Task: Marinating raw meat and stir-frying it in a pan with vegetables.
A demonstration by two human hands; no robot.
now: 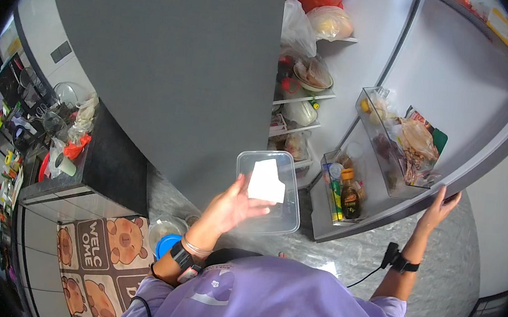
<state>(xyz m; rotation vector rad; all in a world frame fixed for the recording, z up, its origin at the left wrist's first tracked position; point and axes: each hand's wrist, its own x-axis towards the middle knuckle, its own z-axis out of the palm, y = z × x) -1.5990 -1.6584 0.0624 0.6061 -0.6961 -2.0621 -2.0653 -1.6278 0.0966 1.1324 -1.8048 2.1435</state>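
A clear plastic food container (287, 216) with a white block-like piece (266, 180) showing at its middle rests on my left hand (235, 207), the thumb at its left edge and fingers reaching over or under the container; which, I cannot tell exactly. My right hand (439, 208) grips the edge of the open refrigerator door (473, 166). Door bins stand between the hands: the lower bin (323, 202) has a sauce bottle (350, 197) with an orange cap, the upper one (409, 192) a tan plastic bag (416, 139). Bagged food and a bowl (313, 86) sit on the fridge shelves (326, 99).
A grey closed panel (166, 67) rises ahead, left of the shelves. To the left stands a dark counter (111, 167) with bags, a pale green cup (66, 165) and dishes. A patterned mat (101, 263) and a tub with a blue lid (167, 244) lie low at the left.
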